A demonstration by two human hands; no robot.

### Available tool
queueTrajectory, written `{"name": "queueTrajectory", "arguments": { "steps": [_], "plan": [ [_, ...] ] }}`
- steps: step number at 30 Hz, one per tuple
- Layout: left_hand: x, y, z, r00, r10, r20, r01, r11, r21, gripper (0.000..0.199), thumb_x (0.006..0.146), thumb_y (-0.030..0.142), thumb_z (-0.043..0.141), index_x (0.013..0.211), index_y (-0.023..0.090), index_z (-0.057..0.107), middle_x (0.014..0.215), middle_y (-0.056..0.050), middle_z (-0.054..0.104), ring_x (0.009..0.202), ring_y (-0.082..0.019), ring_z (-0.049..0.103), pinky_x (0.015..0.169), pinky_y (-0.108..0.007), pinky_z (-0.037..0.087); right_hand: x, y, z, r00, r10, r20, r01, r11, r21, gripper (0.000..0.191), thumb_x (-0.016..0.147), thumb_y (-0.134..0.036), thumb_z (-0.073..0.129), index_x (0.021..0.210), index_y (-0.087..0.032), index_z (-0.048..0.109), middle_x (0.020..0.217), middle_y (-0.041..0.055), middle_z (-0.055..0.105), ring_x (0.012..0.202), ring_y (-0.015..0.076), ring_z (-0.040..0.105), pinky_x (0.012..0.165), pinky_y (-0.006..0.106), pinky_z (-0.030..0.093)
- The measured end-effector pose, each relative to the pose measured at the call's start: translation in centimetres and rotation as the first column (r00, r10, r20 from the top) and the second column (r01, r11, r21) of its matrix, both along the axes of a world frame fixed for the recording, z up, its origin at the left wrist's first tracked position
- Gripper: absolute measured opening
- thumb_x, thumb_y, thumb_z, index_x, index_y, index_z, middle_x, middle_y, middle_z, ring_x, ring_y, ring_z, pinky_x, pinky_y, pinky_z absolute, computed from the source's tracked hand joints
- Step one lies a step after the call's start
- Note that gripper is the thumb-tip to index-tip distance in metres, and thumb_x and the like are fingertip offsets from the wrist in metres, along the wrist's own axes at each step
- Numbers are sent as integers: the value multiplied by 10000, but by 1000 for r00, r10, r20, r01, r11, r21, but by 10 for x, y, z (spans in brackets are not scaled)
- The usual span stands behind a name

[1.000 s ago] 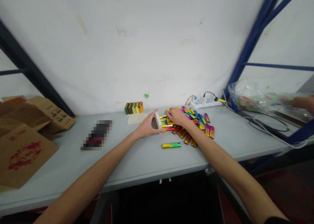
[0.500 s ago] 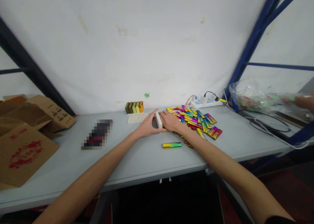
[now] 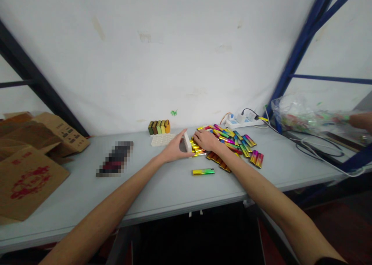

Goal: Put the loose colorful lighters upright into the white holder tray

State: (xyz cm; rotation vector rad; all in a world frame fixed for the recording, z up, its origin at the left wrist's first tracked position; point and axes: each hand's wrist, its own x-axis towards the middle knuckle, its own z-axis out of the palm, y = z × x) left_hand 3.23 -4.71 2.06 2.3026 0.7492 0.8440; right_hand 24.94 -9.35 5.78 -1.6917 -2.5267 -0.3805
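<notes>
My left hand [image 3: 176,148] is closed around a white holder [image 3: 187,142], gripping it by its top and bottom edges so that it stands on its side. Against the holder's right face lie several gold lighters [image 3: 198,148], their ends toward it. My right hand [image 3: 205,139] rests over these lighters with its fingers spread and touching them. Further right spreads a loose pile of shiny multicoloured lighters [image 3: 232,138]. A single yellow-green lighter [image 3: 203,172] lies apart in front. Behind my left hand is a flat white tray with holes [image 3: 159,140].
An upright block of lighters [image 3: 159,127] stands by the wall. At left are cardboard boxes [image 3: 35,176] and a pixelated dark object [image 3: 115,159]. A power strip [image 3: 244,121] with cables sits at the back right. Another person's hand [image 3: 360,121] is near a clear plastic bag [image 3: 299,112].
My right hand has drawn back a little to the right from the holder, uncovering the gold lighters beside it. My left hand and the holder have hardly moved.
</notes>
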Motion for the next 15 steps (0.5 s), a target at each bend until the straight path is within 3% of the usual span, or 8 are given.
{"name": "queueTrajectory", "arguments": {
  "steps": [6, 11, 15],
  "plan": [
    [-10, -1, 2, 1000, -5, -19, 5, 1000, 5, 1251, 633, 538, 906, 1638, 241, 223, 1587, -164, 443, 1412, -376, 491, 1197, -541, 383, 9, -2, 9, 992, -84, -98, 83, 996, -14, 435, 1097, -317, 334, 1053, -119, 719, 1071, 155, 724, 980, 225, 659, 910, 318, 422],
    [2, -5, 1, 999, -33, 25, 33, 999, 26, 1192, 646, 538, 903, 1622, 266, 276, 1596, -148, 422, 1415, -361, 483, 1197, -516, 400, -6, -3, 2, 989, 66, -133, -63, 998, 26, 354, 1083, -251, 359, 1174, -115, 672, 1143, 156, 681, 1066, 236, 610, 959, 342, 419],
    [11, -7, 0, 999, -18, 51, 16, 999, 45, 1109, 661, 539, 895, 1586, 271, 346, 1575, -149, 427, 1422, -355, 467, 1202, -517, 395, -22, -4, -6, 989, 58, -135, -51, 997, 51, 296, 1026, -205, 465, 1244, -73, 616, 1229, 203, 620, 1081, 273, 568, 971, 380, 428]
  ]
}}
